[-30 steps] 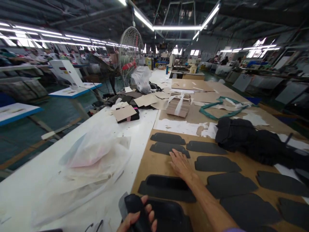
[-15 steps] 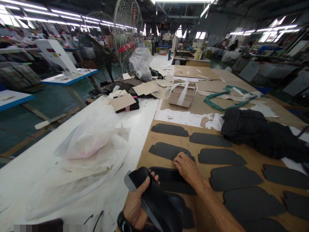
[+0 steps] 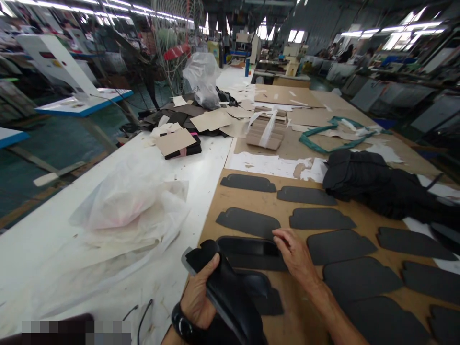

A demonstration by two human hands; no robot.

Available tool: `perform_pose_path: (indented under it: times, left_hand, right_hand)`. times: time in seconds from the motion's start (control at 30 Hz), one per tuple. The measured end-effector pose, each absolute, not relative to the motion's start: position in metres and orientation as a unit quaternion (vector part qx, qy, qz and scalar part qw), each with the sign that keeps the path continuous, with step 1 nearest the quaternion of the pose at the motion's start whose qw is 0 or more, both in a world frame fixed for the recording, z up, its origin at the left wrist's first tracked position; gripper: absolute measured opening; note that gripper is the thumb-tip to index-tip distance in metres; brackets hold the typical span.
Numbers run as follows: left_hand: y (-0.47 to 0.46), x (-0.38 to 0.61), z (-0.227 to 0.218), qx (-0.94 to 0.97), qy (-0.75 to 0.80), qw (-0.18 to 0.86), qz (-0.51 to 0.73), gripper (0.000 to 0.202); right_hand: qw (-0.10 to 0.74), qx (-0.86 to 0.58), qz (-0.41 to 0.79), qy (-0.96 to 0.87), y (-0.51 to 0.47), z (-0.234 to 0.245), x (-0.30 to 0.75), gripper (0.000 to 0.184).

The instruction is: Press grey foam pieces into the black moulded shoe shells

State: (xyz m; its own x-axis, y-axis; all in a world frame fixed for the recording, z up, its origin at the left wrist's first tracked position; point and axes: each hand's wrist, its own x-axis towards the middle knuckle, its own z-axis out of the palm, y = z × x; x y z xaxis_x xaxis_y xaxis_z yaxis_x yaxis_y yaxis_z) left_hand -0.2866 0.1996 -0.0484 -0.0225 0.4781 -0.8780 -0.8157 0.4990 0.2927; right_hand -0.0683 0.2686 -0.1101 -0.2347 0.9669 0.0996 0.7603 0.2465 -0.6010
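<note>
My left hand [image 3: 201, 292], a dark watch on its wrist, is closed around a bundle of black leather-like pieces [image 3: 233, 292]. The bundle is folded over, with a grey edge showing. My right hand [image 3: 296, 256] has its fingers curled together at the right end of a shiny black leather-like strip [image 3: 247, 246]; whether anything is pinched there is hidden. That strip lies over a dark grey panel [image 3: 244, 262] on brown board. Below it, another black piece [image 3: 253, 282] rests on a panel, partly behind the bundle. A bare grey panel [image 3: 247, 222] lies just above.
Several flat grey panels [image 3: 341, 247] are spread in rows on the brown board [image 3: 212, 225]. Black cloth [image 3: 362, 179] is heaped at right. A clear plastic bag [image 3: 122, 196] lies on the white table at left. Tied brown pieces [image 3: 264, 136] and a caged fan [image 3: 176, 48] stand farther back.
My right hand has moved right and slightly down, from the bare panel's edge to the strip's right end. My left hand still grips the bundle. The view has shifted slightly.
</note>
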Motion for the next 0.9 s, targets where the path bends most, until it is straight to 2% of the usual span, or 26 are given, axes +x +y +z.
perform_pose_path:
  times: [0.13,0.33,0.43,0.67,0.9]
  left_hand:
    - [0.177,-0.294,-0.042,-0.152,0.524,0.69,0.475,0.009]
    - [0.129,-0.317,-0.037,-0.082,0.583,0.694,0.415,0.025]
    - [0.112,-0.328,-0.037,-0.068,0.642,0.653,0.396,0.037]
    - [0.088,-0.339,-0.056,-0.023,0.668,0.637,0.384,0.038]
    - [0.083,-0.334,-0.072,-0.068,0.644,0.629,0.43,0.032]
  right_hand:
    - [0.193,-0.546,0.248,-0.777,0.254,-0.102,-0.069,0.024]
    - [0.061,-0.513,0.175,-0.838,0.252,-0.104,-0.099,0.032]
    - [0.013,-0.517,0.171,-0.839,0.255,-0.104,-0.11,0.035]
    - [-0.023,-0.524,0.225,-0.821,0.27,-0.099,-0.114,0.036]
    - [-0.02,-0.505,0.347,-0.79,0.284,-0.087,-0.097,0.015]
